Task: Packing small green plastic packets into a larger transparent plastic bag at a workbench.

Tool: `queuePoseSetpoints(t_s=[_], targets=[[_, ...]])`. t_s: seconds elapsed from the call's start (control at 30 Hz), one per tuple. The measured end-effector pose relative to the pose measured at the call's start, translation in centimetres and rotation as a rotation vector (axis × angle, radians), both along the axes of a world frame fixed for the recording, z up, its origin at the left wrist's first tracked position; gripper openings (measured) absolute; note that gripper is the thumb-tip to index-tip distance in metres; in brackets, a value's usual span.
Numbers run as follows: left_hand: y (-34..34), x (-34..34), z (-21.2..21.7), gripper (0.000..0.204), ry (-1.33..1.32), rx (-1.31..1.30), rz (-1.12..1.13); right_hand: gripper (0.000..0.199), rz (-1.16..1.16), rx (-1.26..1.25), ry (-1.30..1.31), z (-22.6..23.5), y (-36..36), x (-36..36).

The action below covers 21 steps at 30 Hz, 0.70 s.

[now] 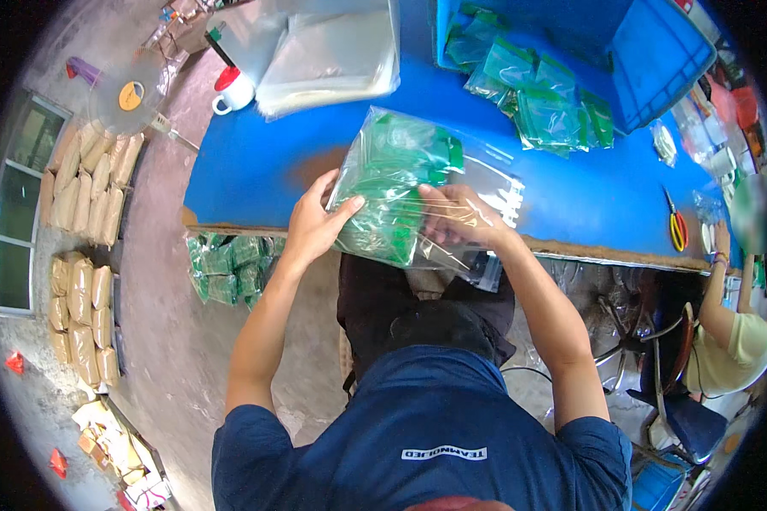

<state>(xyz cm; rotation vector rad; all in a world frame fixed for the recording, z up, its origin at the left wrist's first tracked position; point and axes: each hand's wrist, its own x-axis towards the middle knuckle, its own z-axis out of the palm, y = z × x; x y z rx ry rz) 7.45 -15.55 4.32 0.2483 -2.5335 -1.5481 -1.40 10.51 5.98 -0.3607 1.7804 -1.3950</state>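
Observation:
A large clear plastic bag filled with small green packets is held over the front edge of the blue table. My left hand grips the bag's left side, thumb on top and fingers underneath. At its right end, my right hand is inside or behind the clear film, fingers bent against the green packets; the film's glare blurs the exact grip. The loose end of the bag spreads to the right past my wrist. More green packets lie in a pile farther back on the table.
A stack of clear bags and a mug with a red lid stand at the back left. A blue crate sits back right; orange-handled scissors lie below it. Bagged packets sit under the table. A co-worker sits at right.

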Motion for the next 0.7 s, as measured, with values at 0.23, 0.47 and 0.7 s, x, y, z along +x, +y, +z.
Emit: queuePoseSetpoints(t_s=[0.23, 0.47, 0.7], targets=[[0.8, 0.3, 0.4, 0.069, -0.033, -0.237, 0.041, 0.070, -0.048, 0.029, 0.248, -2.3, 1.0, 0.7], [1.1, -0.2, -0.2, 0.061, -0.045, -0.247, 0.065, 0.068, -0.090, 0.593, 1.065, -1.4, 2.0, 0.3], [0.1, -1.1, 0.7, 0.060, -0.045, -0.127, -0.087, 0.064, -0.467, 0.197, 0.768, -4.1, 3.3, -3.4]])
